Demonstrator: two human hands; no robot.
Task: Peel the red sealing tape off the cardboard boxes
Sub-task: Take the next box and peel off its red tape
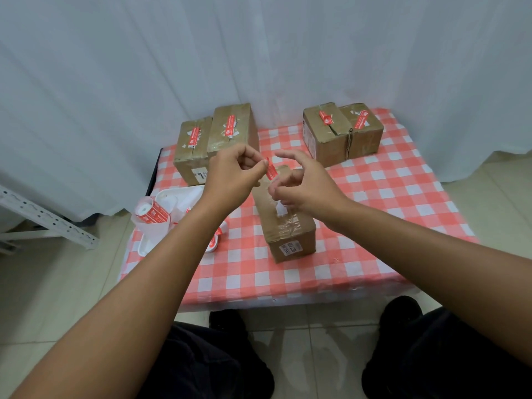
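A cardboard box [288, 228] lies in the middle of the checked table, with white torn residue on its top. Above its far end my left hand [233, 171] pinches a strip of red sealing tape [270, 168] between thumb and fingers, lifted off the box. My right hand [302, 185] hovers just right of the strip, fingers loosely curled over the box top; whether it touches the tape is unclear. Two boxes [216, 139] at the back left and two boxes [342, 131] at the back right carry red tape strips.
A white tray [161, 197] at the table's left edge holds a clear cup [152, 220] with peeled red strips. More red strips [214, 240] lie beside it. The red-and-white checked cloth [388, 197] covers a low table. White curtains hang behind; a metal rack [43, 217] stands left.
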